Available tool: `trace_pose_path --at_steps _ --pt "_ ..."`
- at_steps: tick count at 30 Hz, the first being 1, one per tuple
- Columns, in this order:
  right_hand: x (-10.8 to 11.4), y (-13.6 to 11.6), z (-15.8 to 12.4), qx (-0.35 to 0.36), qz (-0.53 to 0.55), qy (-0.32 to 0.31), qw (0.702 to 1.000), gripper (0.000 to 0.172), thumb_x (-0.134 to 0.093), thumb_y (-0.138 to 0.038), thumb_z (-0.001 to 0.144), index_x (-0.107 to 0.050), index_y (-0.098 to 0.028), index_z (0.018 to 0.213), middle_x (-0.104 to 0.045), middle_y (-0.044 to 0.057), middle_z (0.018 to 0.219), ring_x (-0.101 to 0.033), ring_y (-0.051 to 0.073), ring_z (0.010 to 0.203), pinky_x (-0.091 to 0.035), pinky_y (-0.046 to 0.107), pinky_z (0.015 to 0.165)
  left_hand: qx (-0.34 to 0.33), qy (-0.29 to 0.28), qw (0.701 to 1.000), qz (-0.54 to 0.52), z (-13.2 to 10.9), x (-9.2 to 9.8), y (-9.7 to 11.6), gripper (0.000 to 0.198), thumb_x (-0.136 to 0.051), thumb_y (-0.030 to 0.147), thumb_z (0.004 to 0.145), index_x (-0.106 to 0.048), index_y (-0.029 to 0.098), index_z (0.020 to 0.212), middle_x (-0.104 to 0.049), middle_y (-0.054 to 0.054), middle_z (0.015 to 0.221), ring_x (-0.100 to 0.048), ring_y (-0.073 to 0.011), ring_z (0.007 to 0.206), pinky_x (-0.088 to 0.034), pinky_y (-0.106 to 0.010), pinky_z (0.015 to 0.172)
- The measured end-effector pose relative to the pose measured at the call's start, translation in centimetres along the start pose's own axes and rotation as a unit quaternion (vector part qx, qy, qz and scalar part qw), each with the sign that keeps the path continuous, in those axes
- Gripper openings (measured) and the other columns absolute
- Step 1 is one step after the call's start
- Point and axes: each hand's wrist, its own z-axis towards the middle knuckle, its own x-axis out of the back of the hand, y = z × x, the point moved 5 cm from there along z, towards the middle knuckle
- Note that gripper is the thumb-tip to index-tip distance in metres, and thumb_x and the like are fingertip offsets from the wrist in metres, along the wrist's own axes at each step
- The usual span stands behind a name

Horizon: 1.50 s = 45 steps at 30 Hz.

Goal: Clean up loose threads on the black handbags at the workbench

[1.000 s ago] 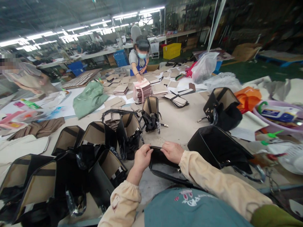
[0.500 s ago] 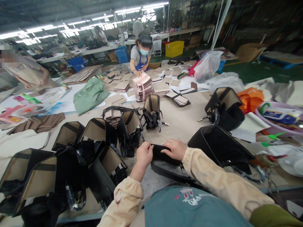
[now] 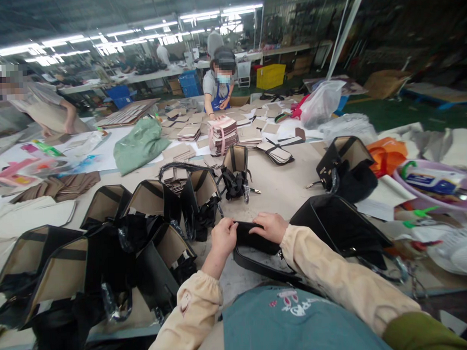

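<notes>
Both my hands grip one black bag piece [image 3: 254, 238] with a looping strap, held just above the near edge of the work table [image 3: 283, 186]. My left hand [image 3: 224, 237] is closed on its left end. My right hand [image 3: 272, 227] is curled over its top right. A larger open black bag [image 3: 337, 227] lies right beside my right forearm. Several open black bags with tan lining [image 3: 150, 203] stand to the left of my left hand.
Across the table a person [image 3: 218, 81] in a blue apron handles a tied stack of tan panels [image 3: 223, 134]. Another person [image 3: 43, 107] bends over at far left. A green plastic bag [image 3: 138, 145], an orange bag [image 3: 384, 152] and a purple basin [image 3: 440, 183] lie around.
My hands and the black piece rose slightly and stayed closed on it. The person opposite lowered the tied stack onto the table.
</notes>
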Motion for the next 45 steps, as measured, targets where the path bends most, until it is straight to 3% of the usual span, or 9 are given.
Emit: trace_pose_path --at_steps 7,14,18,24,33,38,45 --pt "0.1 -0.2 0.6 -0.012 -0.011 -0.034 0.999 0.044 -0.037 -0.047 0.091 -0.064 -0.018 0.072 -0.06 0.004 0.075 -0.053 0.013 0.069 -0.034 0.024 0.059 0.011 -0.006 1.0 0.007 0.1 0.1 0.1 0.017 -0.049 0.024 0.082 -0.054 0.019 0.066 -0.063 -0.001 0.08 -0.058 -0.0132 0.078 -0.04 -0.023 0.071" --pt "0.4 -0.4 1.1 -0.064 -0.057 -0.115 0.99 0.046 -0.031 -0.049 0.092 -0.065 -0.019 0.084 -0.064 0.006 0.086 -0.057 0.016 0.078 -0.037 0.026 0.065 0.013 -0.008 0.999 0.035 0.6 -0.1 0.1 0.016 -0.049 0.025 0.082 -0.055 0.019 0.068 -0.061 0.0 0.074 -0.056 -0.013 0.071 -0.038 -0.023 0.066" --pt "0.5 -1.8 1.4 -0.089 -0.076 -0.09 0.989 0.046 -0.037 -0.057 0.087 -0.064 -0.02 0.089 -0.063 0.007 0.088 -0.057 0.019 0.083 -0.039 0.027 0.066 0.012 -0.001 1.0 0.027 0.4 -0.1 0.0 0.017 -0.049 0.025 0.082 -0.055 0.018 0.067 -0.062 -0.001 0.076 -0.057 -0.0127 0.073 -0.038 -0.023 0.067" --pt "-0.4 -2.7 2.5 -0.058 -0.033 -0.054 0.996 0.038 -0.039 -0.042 0.091 -0.065 -0.019 0.077 -0.062 0.005 0.08 -0.056 0.014 0.076 -0.038 0.025 0.065 0.0 0.001 1.0 0.009 0.0 0.0 -0.3 0.017 -0.049 0.024 0.081 -0.054 0.018 0.066 -0.063 -0.001 0.078 -0.058 -0.0129 0.076 -0.039 -0.022 0.068" --pt "-0.6 -0.7 2.8 -0.026 0.063 -0.084 0.994 0.028 -0.047 -0.035 0.088 -0.067 -0.019 0.075 -0.061 0.002 0.076 -0.055 0.012 0.073 -0.039 0.023 0.068 0.015 0.0 1.0 0.009 0.4 0.0 -0.3 0.017 -0.051 0.025 0.08 -0.055 0.019 0.065 -0.062 0.0 0.076 -0.057 -0.0124 0.073 -0.038 -0.022 0.066" --pt "-0.7 -0.1 2.1 -0.074 0.043 -0.096 0.992 0.035 -0.043 -0.04 0.089 -0.069 -0.02 0.078 -0.065 0.004 0.08 -0.057 0.014 0.077 -0.04 0.024 0.07 0.022 0.002 1.0 0.012 0.6 0.0 -0.1 0.017 -0.051 0.026 0.08 -0.055 0.019 0.065 -0.062 0.0 0.076 -0.057 -0.0124 0.073 -0.038 -0.023 0.066" --pt "-0.3 -0.5 1.9 -0.088 -0.002 -0.111 0.99 0.041 -0.036 -0.043 0.091 -0.069 -0.02 0.081 -0.067 0.005 0.085 -0.059 0.015 0.08 -0.041 0.025 0.072 0.033 -0.004 0.999 0.029 0.7 0.2 0.3 0.018 -0.05 0.027 0.08 -0.056 0.019 0.065 -0.061 0.0 0.073 -0.055 -0.0126 0.07 -0.036 -0.023 0.064"
